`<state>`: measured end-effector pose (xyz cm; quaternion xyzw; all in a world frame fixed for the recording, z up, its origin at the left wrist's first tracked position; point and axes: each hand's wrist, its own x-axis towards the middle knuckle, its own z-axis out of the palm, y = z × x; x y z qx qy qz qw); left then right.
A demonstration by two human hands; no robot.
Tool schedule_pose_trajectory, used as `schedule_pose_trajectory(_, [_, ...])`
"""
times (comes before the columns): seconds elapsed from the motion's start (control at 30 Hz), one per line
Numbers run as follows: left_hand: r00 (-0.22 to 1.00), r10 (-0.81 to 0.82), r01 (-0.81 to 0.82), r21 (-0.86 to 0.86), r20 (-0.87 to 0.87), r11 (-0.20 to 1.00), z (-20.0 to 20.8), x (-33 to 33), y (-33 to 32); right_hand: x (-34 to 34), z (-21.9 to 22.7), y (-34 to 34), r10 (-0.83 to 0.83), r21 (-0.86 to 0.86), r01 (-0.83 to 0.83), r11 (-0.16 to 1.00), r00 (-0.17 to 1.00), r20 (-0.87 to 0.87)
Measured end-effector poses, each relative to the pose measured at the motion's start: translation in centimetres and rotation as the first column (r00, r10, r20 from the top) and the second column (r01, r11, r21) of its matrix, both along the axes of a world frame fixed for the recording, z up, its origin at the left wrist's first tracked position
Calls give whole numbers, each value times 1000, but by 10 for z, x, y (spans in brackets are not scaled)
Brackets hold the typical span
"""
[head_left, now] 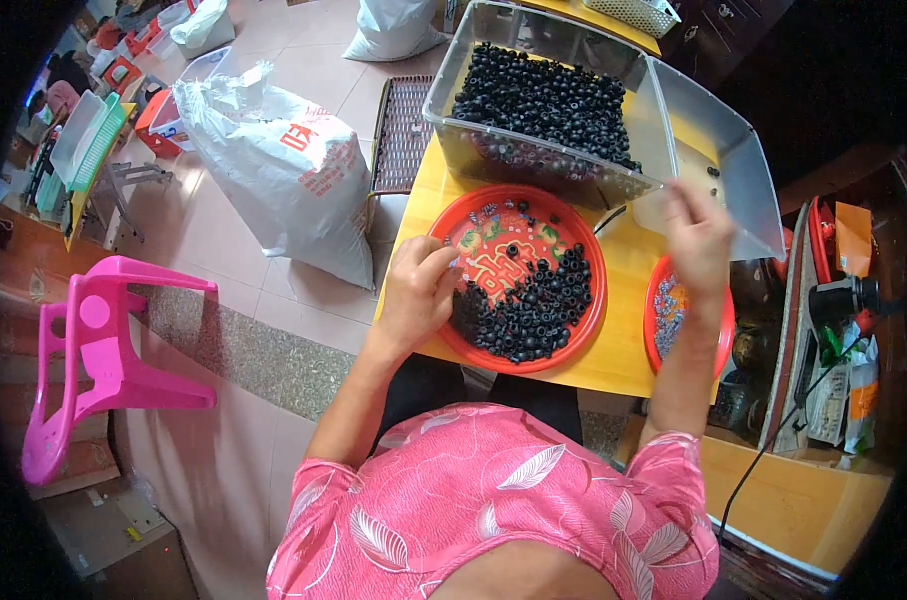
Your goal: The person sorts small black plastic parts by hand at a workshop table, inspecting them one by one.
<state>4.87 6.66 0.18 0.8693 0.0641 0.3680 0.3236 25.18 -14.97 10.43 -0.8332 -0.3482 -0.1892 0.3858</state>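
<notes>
A round red tray (596, 310) with a printed floral pattern lies on the yellow table. Small black hollow plastic parts (534, 325) are heaped on its front and right side, and a few little pale pieces (494, 212) sit along its far rim. My left hand (421, 287) is over the tray's left edge, thumb and fingers pinched together; a tiny pale bit shows at the fingertips. Raised to the right, my right hand (701, 238) is closed, slightly blurred, above a smaller red tray (726, 335) of small pale bluish pieces (668, 315). What either hand holds is too small to name.
Behind the tray stands a clear plastic bin (549, 155) full of black parts; another clear container (739, 150) adjoins it at right. A white sack (284, 170) and woven stool (402, 135) are left of the table. A pink chair (109, 350) lies farther left. Shelves hold clutter at right.
</notes>
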Motion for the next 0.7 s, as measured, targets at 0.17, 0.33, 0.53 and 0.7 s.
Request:
schedule_pose_trajectory(0.17, [995,-10,33,234,-98,972,1,33,3,-26,-49,48,265,-204,-277,939,960,-84])
schedule_pose_trajectory(0.33, [956,95,77,547,-279,833,-4,74,2,-25,-82,69,261,-388,-267,882,963,-70])
schedule_pose_trajectory(0.53, [891,102,202,587,-442,784,-12,71,-10,-31,-92,65,272,-236,-289,928,957,-103])
schedule_pose_trajectory(0.7, [897,-172,328,354,-407,876,-1,56,-6,-28,-101,63,250,-133,-263,956,963,-103])
